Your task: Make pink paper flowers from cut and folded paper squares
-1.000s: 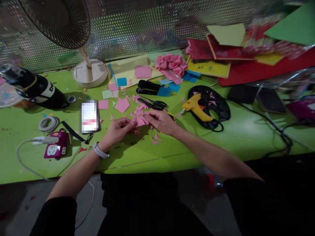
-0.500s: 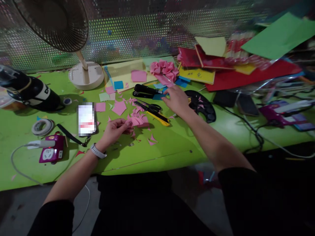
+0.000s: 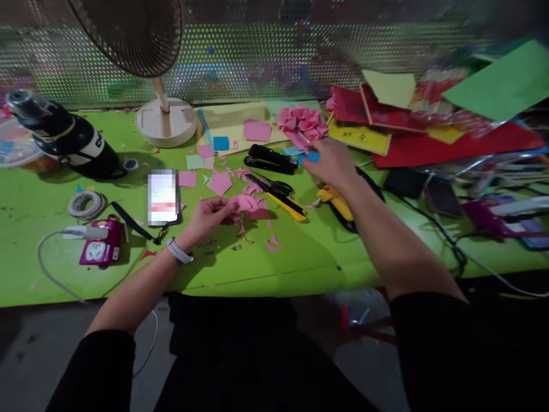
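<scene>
My left hand (image 3: 217,216) pinches a cut piece of pink paper (image 3: 246,202) between thumb and fingers. It hovers over pink scraps and a pink square (image 3: 259,210). Reaching across the table, my right hand (image 3: 332,163) is beside a bunch of folded pink paper flowers (image 3: 302,122), thumb and forefinger apart over blue paper (image 3: 313,156); its other fingers are partly hidden. A black stapler (image 3: 271,159) lies left of that hand. Nearer me are black scissors (image 3: 274,184) and a yellow box cutter (image 3: 288,206). Under my right forearm rests a yellow-handled tool (image 3: 335,201), partly covered.
A fan (image 3: 166,123) and black bottle (image 3: 81,140) stand at back left. A phone (image 3: 163,197), tape roll (image 3: 86,205) and purple power socket (image 3: 102,243) lie left. Red card (image 3: 463,146), papers and cables fill the right. Perforated mesh (image 3: 257,63) rises behind.
My right hand has moved off the stapler's end toward the pink flowers. My left hand still pinches pink paper. The whole view has shifted, with things appearing further right.
</scene>
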`<action>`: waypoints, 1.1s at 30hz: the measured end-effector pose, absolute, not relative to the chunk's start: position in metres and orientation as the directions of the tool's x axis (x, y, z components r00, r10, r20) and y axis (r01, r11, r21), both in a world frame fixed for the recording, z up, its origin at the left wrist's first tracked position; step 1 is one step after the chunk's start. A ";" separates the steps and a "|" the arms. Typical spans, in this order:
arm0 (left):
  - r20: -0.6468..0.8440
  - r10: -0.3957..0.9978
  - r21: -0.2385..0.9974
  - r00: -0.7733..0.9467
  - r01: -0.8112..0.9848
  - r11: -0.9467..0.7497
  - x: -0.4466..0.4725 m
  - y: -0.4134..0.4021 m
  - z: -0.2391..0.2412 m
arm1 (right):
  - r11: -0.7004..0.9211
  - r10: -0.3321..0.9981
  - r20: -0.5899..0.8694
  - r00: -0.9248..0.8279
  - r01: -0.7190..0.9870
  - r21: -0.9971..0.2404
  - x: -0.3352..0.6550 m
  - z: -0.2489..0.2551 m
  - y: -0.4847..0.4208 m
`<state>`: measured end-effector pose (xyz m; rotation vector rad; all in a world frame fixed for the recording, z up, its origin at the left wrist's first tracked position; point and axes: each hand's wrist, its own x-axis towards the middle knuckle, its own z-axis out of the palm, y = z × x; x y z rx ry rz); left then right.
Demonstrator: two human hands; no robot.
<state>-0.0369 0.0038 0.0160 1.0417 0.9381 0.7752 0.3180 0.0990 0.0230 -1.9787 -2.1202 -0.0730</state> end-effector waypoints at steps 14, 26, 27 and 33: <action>-0.210 0.970 0.938 0.126 -0.253 0.236 -0.040 0.019 0.029 | 0.089 0.991 0.115 -0.064 0.969 -0.229 0.247 0.042 0.108; -0.198 0.979 0.956 0.047 -0.209 0.203 -0.040 0.023 0.029 | 0.606 0.769 0.124 -0.628 0.652 -0.455 0.238 0.042 -0.099; -0.197 0.979 0.956 0.051 -0.210 0.203 -0.040 0.022 0.029 | 0.622 0.751 0.107 -0.652 0.644 -0.445 0.235 0.033 -0.107; -0.185 0.977 0.961 0.105 -0.190 0.202 -0.041 0.022 0.025 | 0.594 0.790 0.086 -0.607 0.722 -0.355 0.224 0.011 -0.087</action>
